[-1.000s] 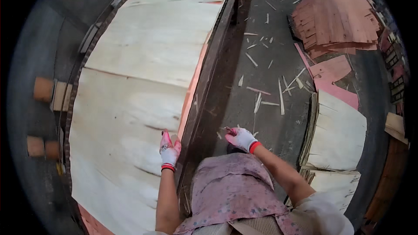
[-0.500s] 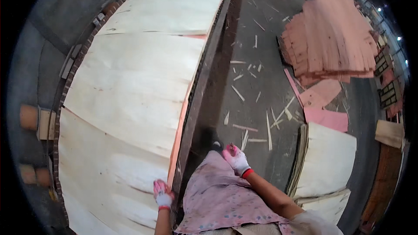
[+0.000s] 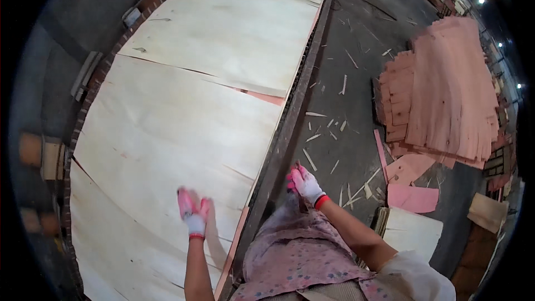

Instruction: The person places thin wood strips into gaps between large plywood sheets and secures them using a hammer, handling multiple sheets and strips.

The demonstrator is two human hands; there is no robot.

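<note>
Pale wood veneer sheets lie side by side over a long raised bed, and pink-orange veneer shows in the gaps and along the right edge. My left hand, in a white glove with pink-stained fingers, is over the nearest sheet with its thumb and fingers apart. It is slightly blurred, and whether it touches the sheet is unclear. My right hand, gloved alike with a red cuff, is closed beside the bed's dark side rail. A small brownish thing shows at its fingers, too small to name.
Veneer scraps litter the grey floor right of the bed. Beyond them stands a large stack of pink veneer, with loose pink pieces in front. A pale veneer stack stands near my right arm.
My left hand has moved from the bed's right edge forward and inward over the sheet, its fingers spreading. The view has shifted forward along the bed. My right hand remains closed beside the rail.
</note>
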